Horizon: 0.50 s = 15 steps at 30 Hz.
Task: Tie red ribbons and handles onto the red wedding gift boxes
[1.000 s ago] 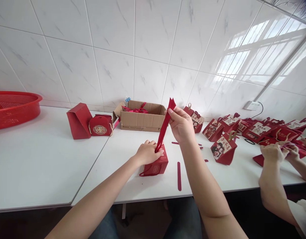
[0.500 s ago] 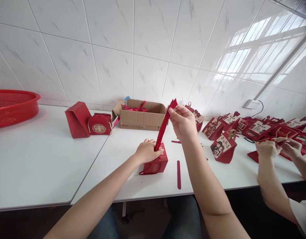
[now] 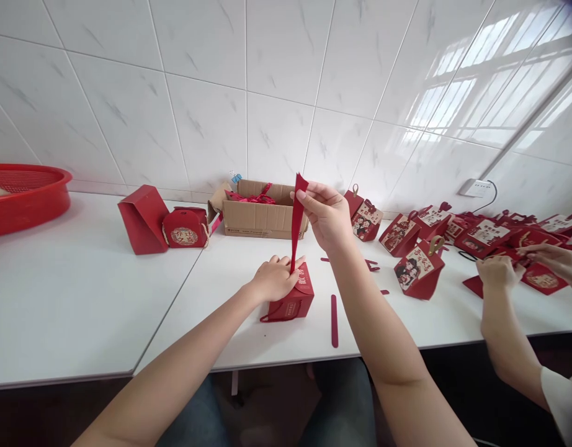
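Note:
A small red box [image 3: 293,303] with pale lettering stands on the white table [image 3: 197,335], a dark red cord along its lower front edge. My left hand [image 3: 275,277] rests on the top of the box and pinches the lower end of a red ribbon [image 3: 296,223]. Above it, my right hand [image 3: 327,211] grips the ribbon near its upper end, so the strip stands almost upright between the two hands. A flat dark red strip [image 3: 334,321] lies to the right of the box.
Behind is an open cardboard box [image 3: 262,221] with red ribbons. Two red boxes [image 3: 144,220] stand left, near a red basket [image 3: 30,202]. Rightward are several printed red boxes [image 3: 419,271] and another person's hands [image 3: 500,273].
My right hand has moved left and slightly up with the ribbon's top, making the ribbon more upright. The other person's right-side hand has moved, uncovering a round-printed red box.

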{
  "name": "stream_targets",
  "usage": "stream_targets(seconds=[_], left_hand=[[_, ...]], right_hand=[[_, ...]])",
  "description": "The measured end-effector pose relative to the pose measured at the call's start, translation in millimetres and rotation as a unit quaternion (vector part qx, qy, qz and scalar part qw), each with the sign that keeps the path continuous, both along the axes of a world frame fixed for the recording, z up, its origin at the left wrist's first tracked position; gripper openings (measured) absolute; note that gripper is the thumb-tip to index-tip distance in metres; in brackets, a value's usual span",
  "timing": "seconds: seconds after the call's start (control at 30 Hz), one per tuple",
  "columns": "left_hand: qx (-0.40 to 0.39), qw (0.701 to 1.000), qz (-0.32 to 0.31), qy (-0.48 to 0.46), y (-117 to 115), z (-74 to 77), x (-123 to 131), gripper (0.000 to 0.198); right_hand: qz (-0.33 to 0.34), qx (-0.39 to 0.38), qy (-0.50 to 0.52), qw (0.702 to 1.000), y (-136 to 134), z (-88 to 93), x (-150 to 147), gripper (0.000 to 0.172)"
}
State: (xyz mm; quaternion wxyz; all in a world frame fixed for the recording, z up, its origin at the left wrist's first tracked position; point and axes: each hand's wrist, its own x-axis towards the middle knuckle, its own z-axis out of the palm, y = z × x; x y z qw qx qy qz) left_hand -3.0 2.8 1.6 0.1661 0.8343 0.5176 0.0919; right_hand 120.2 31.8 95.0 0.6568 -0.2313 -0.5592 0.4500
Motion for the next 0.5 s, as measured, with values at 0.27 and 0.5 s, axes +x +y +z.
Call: stream_targets(seconds=[0.27, 0.5], left_hand=[[0.010, 0.999, -0.009, -0.030, 2.3, -3.8, -5.8, 0.049], [0.002, 0.998, -0.008, -0.062, 9.4, -11.0, -9.2, 0.054]], right_hand=[[-0.211, -0.092, -0.164, 0.959, -7.0, -59.1, 29.6, 0.045], [-0.011, -0.003, -0.258, 0.966, -35.0, -128.0, 50.6, 0.016]])
